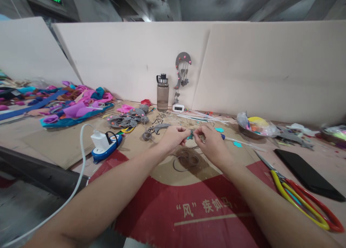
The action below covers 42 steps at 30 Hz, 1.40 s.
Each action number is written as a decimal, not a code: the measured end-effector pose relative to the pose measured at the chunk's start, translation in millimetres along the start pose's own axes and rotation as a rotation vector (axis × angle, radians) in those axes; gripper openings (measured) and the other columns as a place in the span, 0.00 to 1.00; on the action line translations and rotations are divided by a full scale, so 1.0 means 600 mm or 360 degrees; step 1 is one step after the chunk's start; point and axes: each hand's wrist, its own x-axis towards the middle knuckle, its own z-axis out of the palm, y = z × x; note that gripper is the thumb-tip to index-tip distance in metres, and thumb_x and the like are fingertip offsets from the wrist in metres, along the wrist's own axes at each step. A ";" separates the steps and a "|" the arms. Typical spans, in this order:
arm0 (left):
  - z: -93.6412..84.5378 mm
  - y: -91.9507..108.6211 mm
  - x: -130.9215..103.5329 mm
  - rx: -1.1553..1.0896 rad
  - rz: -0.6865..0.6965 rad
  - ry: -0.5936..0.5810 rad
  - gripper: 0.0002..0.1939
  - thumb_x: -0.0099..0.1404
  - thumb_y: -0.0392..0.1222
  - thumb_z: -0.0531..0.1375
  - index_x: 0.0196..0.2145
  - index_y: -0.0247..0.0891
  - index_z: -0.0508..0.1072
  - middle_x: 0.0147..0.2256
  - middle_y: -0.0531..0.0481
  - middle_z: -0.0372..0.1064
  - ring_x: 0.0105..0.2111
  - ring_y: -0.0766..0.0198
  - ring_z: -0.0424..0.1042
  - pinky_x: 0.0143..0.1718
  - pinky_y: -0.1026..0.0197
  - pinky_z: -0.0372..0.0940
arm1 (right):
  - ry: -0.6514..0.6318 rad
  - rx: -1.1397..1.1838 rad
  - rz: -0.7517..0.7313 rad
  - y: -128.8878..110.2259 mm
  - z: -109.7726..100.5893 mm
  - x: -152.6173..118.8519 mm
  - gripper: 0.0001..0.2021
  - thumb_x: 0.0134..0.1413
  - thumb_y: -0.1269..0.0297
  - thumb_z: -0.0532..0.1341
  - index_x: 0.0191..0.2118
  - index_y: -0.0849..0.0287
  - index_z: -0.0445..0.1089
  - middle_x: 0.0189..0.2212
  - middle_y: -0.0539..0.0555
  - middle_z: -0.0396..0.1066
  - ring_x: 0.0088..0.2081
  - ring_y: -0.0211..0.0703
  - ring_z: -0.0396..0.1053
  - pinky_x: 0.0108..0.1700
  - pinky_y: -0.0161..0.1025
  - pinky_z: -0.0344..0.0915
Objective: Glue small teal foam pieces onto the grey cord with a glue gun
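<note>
Both hands meet over the cardboard, fingertips pinched close together. A small teal piece [190, 135], which looks like felt, shows between them. My left hand [175, 137] pinches its left side. Closed just to the right, my right hand [210, 141] has its thumb and forefinger together; what they grip is too small to make out. Loops of grey cord [186, 161] show below the hands. Two teal cutouts, one farther back [219, 130] and one nearer [237, 144], lie right of my right hand, beside a blue-tipped pale stick [243, 143].
Left are a blue power strip [106, 149] with a white cable, grey felt pieces [127, 119] and colourful scraps [81, 104]. A bottle [162, 95] and grey hanging ornament [183, 66] are at the back. Right are scissors [300, 201], a black phone [308, 174] and a metal bowl [250, 132].
</note>
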 end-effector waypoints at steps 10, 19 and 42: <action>-0.002 0.006 -0.002 0.0071 0.0089 -0.0140 0.07 0.55 0.40 0.60 0.26 0.32 0.70 0.19 0.55 0.62 0.17 0.74 0.60 0.21 0.69 0.58 | 0.0024 0.0140 0.0322 -0.001 0.003 0.002 0.04 0.50 0.65 0.56 0.27 0.58 0.64 0.24 0.52 0.66 0.27 0.39 0.62 0.31 0.36 0.57; -0.005 0.002 0.001 -0.0139 0.0058 -0.0282 0.07 0.55 0.39 0.60 0.29 0.30 0.72 0.21 0.52 0.65 0.19 0.73 0.63 0.24 0.67 0.61 | 0.0019 0.0218 0.0447 0.001 0.000 0.000 0.05 0.49 0.65 0.56 0.28 0.59 0.65 0.24 0.52 0.67 0.26 0.38 0.61 0.30 0.36 0.56; -0.006 0.000 0.000 -0.0041 0.0047 -0.0090 0.06 0.54 0.38 0.60 0.25 0.32 0.69 0.19 0.56 0.61 0.16 0.75 0.60 0.18 0.69 0.57 | -0.0107 0.1014 0.0756 -0.008 0.002 0.002 0.11 0.47 0.55 0.59 0.31 0.57 0.63 0.26 0.49 0.64 0.29 0.38 0.61 0.33 0.37 0.59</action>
